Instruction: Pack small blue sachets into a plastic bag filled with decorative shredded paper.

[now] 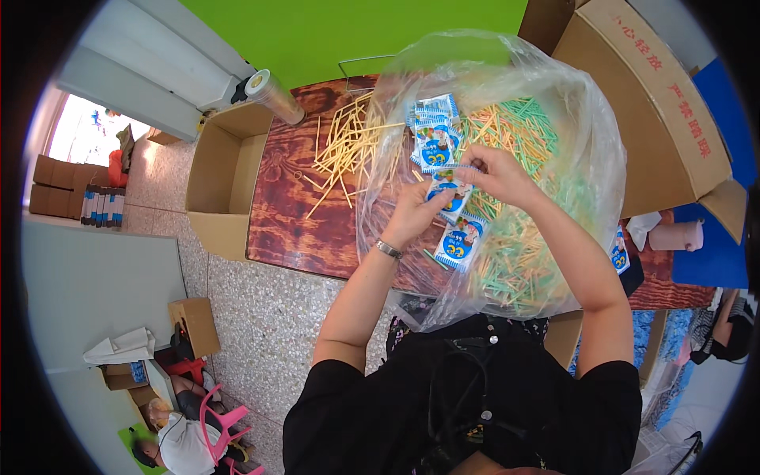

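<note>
A small blue-and-white snack packet (456,209) is pinched in my left hand (410,212), thumb lying across its front. My right hand (503,177) has its fingers closed at the packet's top edge; whether a thin stick is between them too is hard to make out. Just beyond lies a stack of similar packets (435,141), and another packet (459,241) rests nearer to me. All of this sits over a large clear plastic bag (590,103) spread on the table, with many green and orange thin sticks (518,127) inside it.
Loose yellow sticks (348,146) are scattered on the red wood-grain table (285,210). A clear cylindrical jar (273,96) stands at the far left beside an open cardboard box (226,162). A large carton (649,103) and a pink cup (677,236) are on the right. Another person (186,439) sits lower left.
</note>
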